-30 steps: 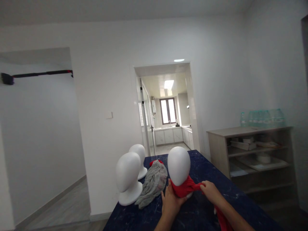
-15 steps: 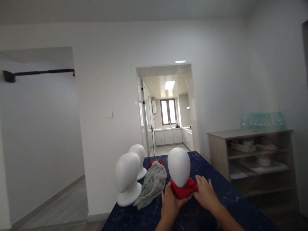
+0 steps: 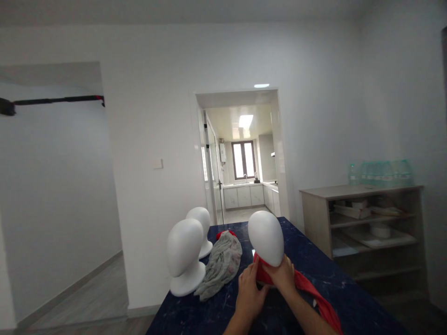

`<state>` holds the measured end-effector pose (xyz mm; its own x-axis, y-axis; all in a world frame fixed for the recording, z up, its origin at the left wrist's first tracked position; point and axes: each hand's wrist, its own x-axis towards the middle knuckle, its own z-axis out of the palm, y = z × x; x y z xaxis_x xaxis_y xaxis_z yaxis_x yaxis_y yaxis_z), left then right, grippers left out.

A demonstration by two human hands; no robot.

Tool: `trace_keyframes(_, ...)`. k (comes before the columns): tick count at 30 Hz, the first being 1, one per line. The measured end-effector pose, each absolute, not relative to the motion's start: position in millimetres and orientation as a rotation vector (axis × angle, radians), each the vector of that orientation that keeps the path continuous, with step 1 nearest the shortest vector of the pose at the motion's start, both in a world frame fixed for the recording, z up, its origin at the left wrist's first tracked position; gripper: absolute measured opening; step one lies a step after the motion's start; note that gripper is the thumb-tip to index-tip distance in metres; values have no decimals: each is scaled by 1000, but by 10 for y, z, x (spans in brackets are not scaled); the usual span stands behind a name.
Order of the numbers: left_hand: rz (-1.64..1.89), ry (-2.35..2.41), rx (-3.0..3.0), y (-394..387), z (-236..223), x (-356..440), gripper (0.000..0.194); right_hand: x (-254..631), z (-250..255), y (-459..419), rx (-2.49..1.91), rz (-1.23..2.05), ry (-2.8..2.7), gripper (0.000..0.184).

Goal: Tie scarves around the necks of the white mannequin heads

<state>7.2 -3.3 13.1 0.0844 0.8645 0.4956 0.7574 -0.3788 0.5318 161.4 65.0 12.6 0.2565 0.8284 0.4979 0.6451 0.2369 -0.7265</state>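
A white mannequin head (image 3: 266, 237) leans to one side on the dark blue table, with a red scarf (image 3: 263, 275) around its neck. My left hand (image 3: 249, 287) is closed on the scarf at the neck's left side. Across the front of the neck, under the chin, lies my right hand (image 3: 283, 278), its fingers bent against the red cloth; its fingertips are partly hidden by the head. A long end of the scarf trails over the table to the right of my right forearm.
Two more white mannequin heads, one nearer (image 3: 185, 256) and one behind (image 3: 199, 228), stand at the table's left edge. Beside them lies a crumpled grey scarf (image 3: 221, 265) with red cloth at its far end. A shelf unit (image 3: 314, 209) with bottles (image 3: 384, 172) stands right.
The mannequin head has tilted and shifted right. My right hand has moved inward from the scarf's right side to the neck's front. A loose red scarf end now shows at the right.
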Motion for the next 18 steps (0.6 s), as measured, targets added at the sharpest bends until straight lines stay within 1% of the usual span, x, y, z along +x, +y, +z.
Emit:
trace_keyframes(3, 1249, 1559, 2251, -78, 133, 71, 80, 1968, 251, 764, -1445, 102, -1399, 80)
trace_keyframes(5, 1267, 1566, 2219, -103, 127, 79, 75, 2376, 454, 871, -1446, 6, -1367, 79)
trace_keyframes(7, 1239, 1577, 2180, -126, 122, 101, 61, 2909, 754, 988, -1494, -88, -1354, 76)
trace_keyframes(9, 1190, 1570, 2178, -145, 121, 137, 47, 3499, 1103, 1105, -1521, -307, -1356, 78)
trace_keyframes(10, 1162, 1560, 2194, -153, 120, 159, 43, 3782, 1274, 1163, -1507, -431, -1387, 80)
trace_keyframes(12, 1103, 1544, 2233, -164, 119, 206, 41, 4251, 1559, 1286, -1476, -652, -1485, 84)
trace_keyframes(14, 1045, 1536, 2256, -169, 118, 245, 41, 4510, 1718, 1433, -1458, -784, -1565, 82)
trace_keyframes(16, 988, 1529, 2257, -165, 117, 270, 39, 4515, 1719, 1620, -1458, -785, -1597, 81)
trace_keyframes(18, 923, 1530, 2244, -150, 109, 280, 37, 4300, 1574, 1841, -1489, -655, -1553, 84)
